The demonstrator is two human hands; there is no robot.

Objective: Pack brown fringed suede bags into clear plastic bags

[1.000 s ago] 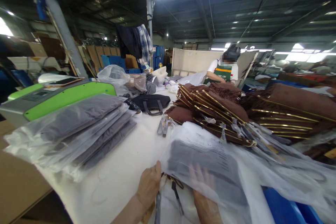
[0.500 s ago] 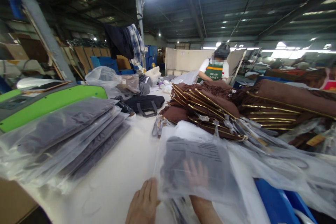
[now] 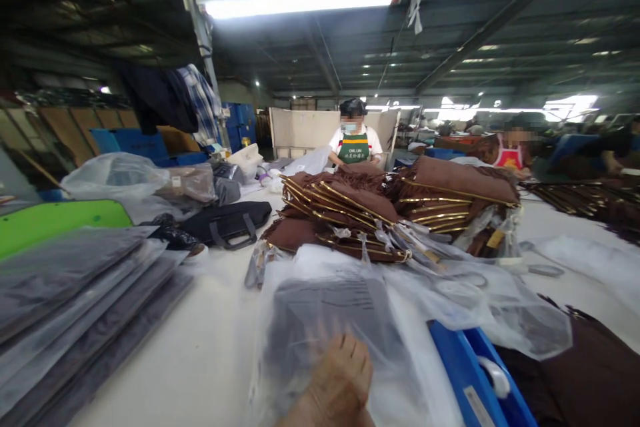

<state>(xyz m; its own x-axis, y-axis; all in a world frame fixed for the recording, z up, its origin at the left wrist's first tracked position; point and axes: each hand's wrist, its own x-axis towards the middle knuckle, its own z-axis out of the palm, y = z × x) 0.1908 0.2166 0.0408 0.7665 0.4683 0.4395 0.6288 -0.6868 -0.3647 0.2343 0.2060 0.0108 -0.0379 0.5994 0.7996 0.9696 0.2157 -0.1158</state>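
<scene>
A clear plastic bag (image 3: 395,353) with a folded dark grey cloth item (image 3: 320,300) inside lies on the white table in front of me. Printed lines show on its upper part. My left hand (image 3: 345,367) reaches across the bag's near part from the lower left, its fingers bent and closed at the plastic. My right hand is mostly hidden behind it; only a faint blurred shape shows through the film, so its fingers cannot be made out. Under this bag lie more white plastic sheets.
Brown fringed cushion covers (image 3: 345,207) with gold edging are piled beyond the bag. Bagged grey items (image 3: 75,307) are stacked at left, near a black bag (image 3: 235,223). A blue tape dispenser (image 3: 465,373) stands at right. A co-worker in a green apron (image 3: 356,147) stands across the table.
My view has swung to the right. My left hand has moved from beside the bag's left edge to over its near part, in front of my right hand, which showed spread inside the bag.
</scene>
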